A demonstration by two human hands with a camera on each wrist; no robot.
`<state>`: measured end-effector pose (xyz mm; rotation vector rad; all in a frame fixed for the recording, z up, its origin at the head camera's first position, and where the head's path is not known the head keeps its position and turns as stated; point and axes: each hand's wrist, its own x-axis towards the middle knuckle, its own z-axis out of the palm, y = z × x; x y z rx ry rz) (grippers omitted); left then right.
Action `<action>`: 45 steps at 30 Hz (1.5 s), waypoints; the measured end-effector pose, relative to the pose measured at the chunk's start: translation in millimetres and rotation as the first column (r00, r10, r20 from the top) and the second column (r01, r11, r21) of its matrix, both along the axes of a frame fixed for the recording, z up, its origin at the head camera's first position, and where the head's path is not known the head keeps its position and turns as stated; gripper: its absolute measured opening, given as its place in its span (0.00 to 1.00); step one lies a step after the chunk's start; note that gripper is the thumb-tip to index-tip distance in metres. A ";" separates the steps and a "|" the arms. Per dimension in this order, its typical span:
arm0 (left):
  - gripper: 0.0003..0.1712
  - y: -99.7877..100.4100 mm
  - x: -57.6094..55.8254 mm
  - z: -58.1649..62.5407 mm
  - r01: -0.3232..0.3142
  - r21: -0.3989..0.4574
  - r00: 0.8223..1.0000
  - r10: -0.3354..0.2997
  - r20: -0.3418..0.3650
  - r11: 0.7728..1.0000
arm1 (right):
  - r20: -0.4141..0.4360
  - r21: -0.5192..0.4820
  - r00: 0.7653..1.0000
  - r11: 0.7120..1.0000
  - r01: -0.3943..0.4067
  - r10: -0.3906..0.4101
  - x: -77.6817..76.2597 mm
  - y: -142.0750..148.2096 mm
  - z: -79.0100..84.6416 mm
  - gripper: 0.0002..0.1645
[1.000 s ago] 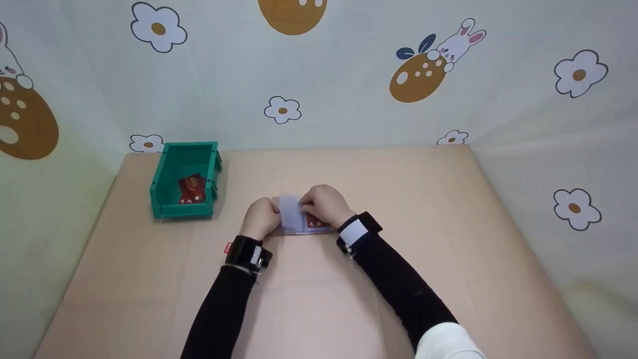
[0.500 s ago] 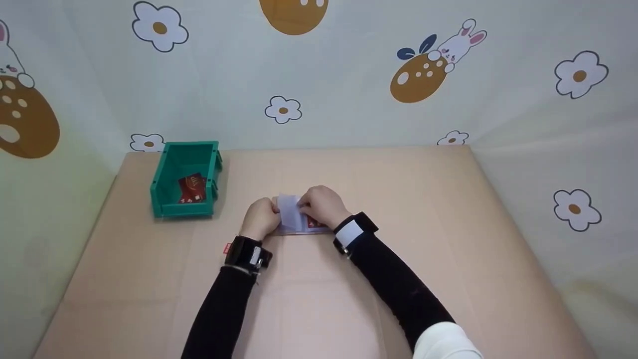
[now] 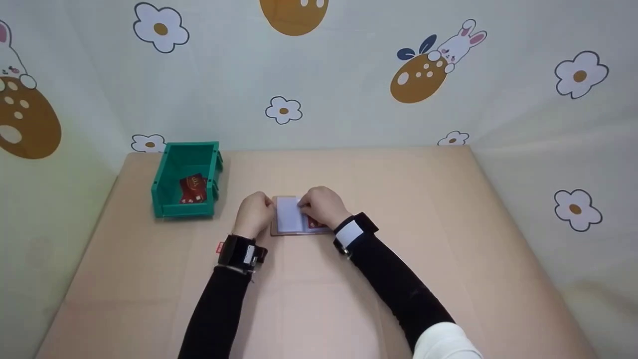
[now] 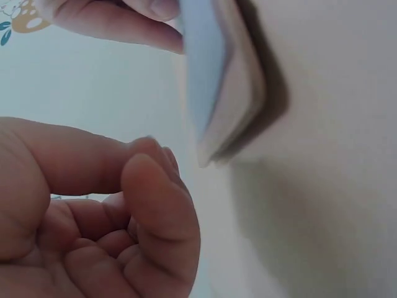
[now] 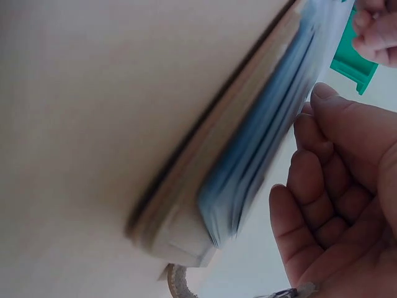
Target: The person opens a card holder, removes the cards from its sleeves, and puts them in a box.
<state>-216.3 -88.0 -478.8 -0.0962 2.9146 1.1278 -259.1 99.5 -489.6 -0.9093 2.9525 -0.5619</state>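
Note:
An open card holder (image 3: 290,215) with clear plastic sleeves lies on the table, a red card (image 3: 315,222) in its right-hand sleeve. My left hand (image 3: 253,215) is just off the holder's left edge; in the left wrist view its thumb and curled fingers come together with nothing between them. My right hand (image 3: 326,207) lies over the right half and partly hides the card. Its thumb and forefinger pinch at the sleeves (image 5: 263,133) near the middle fold. From the right wrist view the sleeves fan up in several layers above the cover.
A green bin (image 3: 184,209) stands at the back left of the table, with red cards (image 3: 193,188) inside. Patterned cloth walls (image 3: 349,119) rise along the table's back and sides.
My left hand has let go of the left sleeve and drawn back to the left. That sleeve now lies flatter and the cover's left edge shows. The right hand barely moved.

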 end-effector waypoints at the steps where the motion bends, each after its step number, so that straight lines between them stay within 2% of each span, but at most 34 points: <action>1: 0.08 1.3 -0.2 0.9 0.007 0.001 1.000 -0.007 -0.010 1.000 | -0.001 0.001 1.000 1.000 0.001 -0.001 0.1 0.0 0.0 0.09; 5: 0.06 6.5 -0.5 -0.5 0.034 -0.011 0.999 -0.034 -0.027 0.999 | -0.011 0.012 1.000 1.000 0.003 -0.003 0.7 -0.2 0.4 0.09; 12: 0.04 9.7 -1.6 -12.8 0.047 -0.067 0.999 -0.046 0.006 0.997 | -0.004 0.013 1.000 1.000 0.000 0.000 -0.2 -0.9 0.3 0.09; 16: 0.02 9.6 -2.6 -15.2 0.054 -0.080 0.999 -0.053 0.006 0.995 | -0.018 0.012 1.000 1.000 -0.006 0.007 -0.8 -0.6 -0.1 0.09; 34: 0.04 8.5 -2.6 -14.4 0.059 -0.058 0.998 -0.057 0.021 0.997 | -0.015 -0.003 1.000 1.000 0.006 -0.006 -2.2 1.1 3.9 0.08; 45: 0.02 10.1 -3.0 -14.2 0.057 -0.069 0.998 -0.055 0.030 0.996 | 0.000 -0.047 0.998 0.996 0.070 -0.070 -8.4 26.1 13.6 0.08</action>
